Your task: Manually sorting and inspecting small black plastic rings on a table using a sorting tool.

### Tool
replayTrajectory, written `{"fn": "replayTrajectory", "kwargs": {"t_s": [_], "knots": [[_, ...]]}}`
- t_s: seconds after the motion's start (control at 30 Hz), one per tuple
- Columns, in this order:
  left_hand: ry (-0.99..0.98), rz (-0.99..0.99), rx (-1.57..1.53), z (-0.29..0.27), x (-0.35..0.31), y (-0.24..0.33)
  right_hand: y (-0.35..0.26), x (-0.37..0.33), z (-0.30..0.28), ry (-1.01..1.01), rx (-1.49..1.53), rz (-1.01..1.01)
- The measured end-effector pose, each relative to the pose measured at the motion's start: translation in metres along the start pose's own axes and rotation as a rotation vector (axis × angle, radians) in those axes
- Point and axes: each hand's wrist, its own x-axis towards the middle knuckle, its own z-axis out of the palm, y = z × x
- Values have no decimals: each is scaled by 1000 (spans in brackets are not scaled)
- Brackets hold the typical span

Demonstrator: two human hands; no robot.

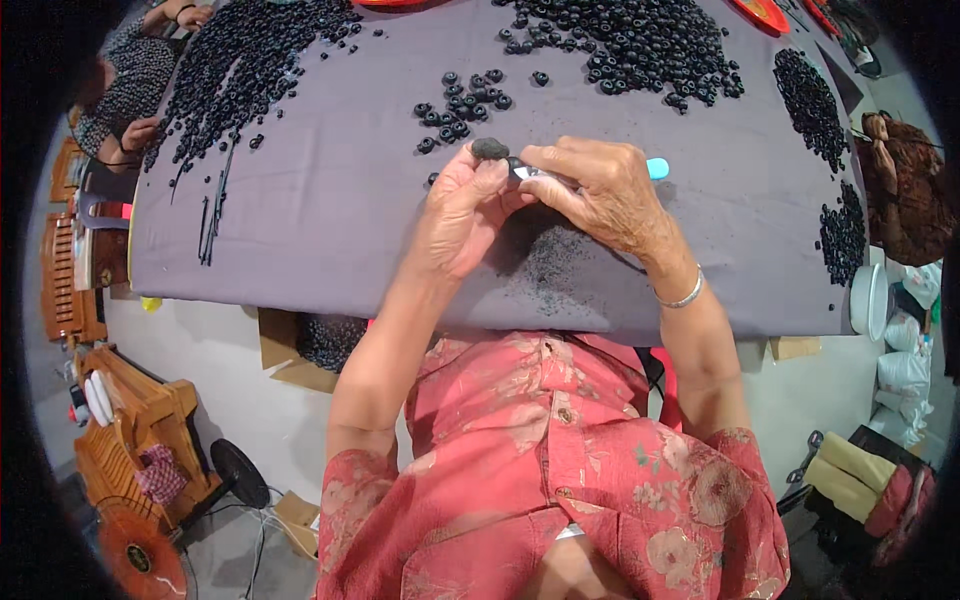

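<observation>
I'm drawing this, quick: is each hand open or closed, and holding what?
Left hand: closed, holding what looks like a small, round, black bead.
Right hand: closed, holding a slim tool with a light-blue, rounded end.

head view | left of worn pair | fisheye, upright | faces down | near, over table (330,220), shirt (510,480)

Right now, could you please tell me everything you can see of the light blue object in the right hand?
The light blue object shows a smooth, rounded end, plastic by its look, sticking out right of the right hand, over the grey cloth. The grip hides its middle. A pale part between the hands may be its other end, near a small black piece at the left hand.
</observation>
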Motion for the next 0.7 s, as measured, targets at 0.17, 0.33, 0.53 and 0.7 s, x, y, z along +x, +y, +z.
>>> {"fn": "replayTrajectory", "kwargs": {"t_s": [0.17, 0.33, 0.53, 0.7], "knots": [[-14, 4, 39, 0, -1, -1, -1, 0, -1, -12, -18, 26], [-1, 16, 66, 6, -1, 0, 0, 1, -4, -22, -39, 16], [-1, 1, 60, 4, 0, 2, -1, 4, -10, -77, 224, 143], [24, -22, -14, 5, 0, -1, 7, 3, -5, 102, 184, 22]]}}
